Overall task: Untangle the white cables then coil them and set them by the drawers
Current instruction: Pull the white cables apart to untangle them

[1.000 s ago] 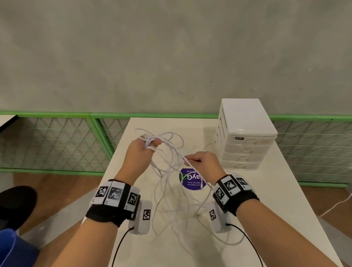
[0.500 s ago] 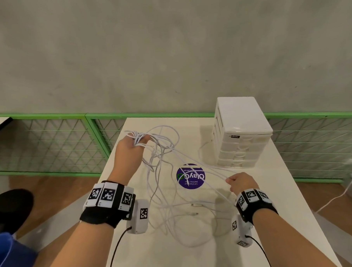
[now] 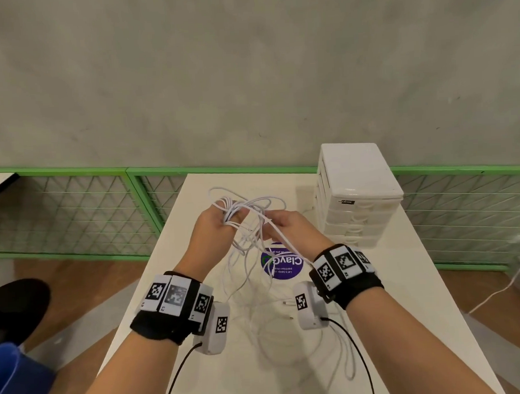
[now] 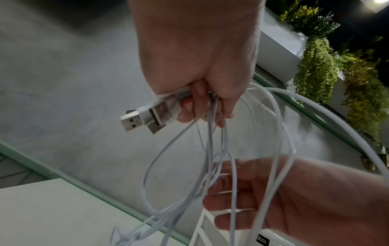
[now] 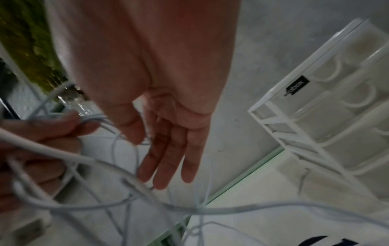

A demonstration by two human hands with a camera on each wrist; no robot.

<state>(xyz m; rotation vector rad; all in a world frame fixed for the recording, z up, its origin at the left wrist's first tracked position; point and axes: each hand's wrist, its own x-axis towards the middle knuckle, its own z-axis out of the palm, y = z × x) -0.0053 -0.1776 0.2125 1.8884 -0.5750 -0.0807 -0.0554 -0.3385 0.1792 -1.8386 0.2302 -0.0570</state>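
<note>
My left hand (image 3: 221, 224) is raised above the table and grips a bunch of tangled white cables (image 3: 249, 245) in a fist. In the left wrist view several USB plugs (image 4: 145, 116) stick out of that fist (image 4: 202, 106). Loops hang from it down to the table. My right hand (image 3: 276, 226) is close beside the left, its fingers (image 5: 164, 159) straight and reaching in among the strands (image 5: 84, 159); I see no firm grip. One strand runs back across my right wrist. The white drawers (image 3: 360, 192) stand at the table's far right.
The white table (image 3: 405, 280) carries a round purple sticker (image 3: 282, 264) under the hanging loops. A green mesh railing (image 3: 73, 172) runs behind the table along a grey wall. A blue bin (image 3: 10, 383) is at the lower left, and a loose cable (image 3: 509, 281) lies on the floor at the right.
My right hand had drawn a strand out to the right and toward me; it has now come back up beside the left hand. The left hand kept its grip.
</note>
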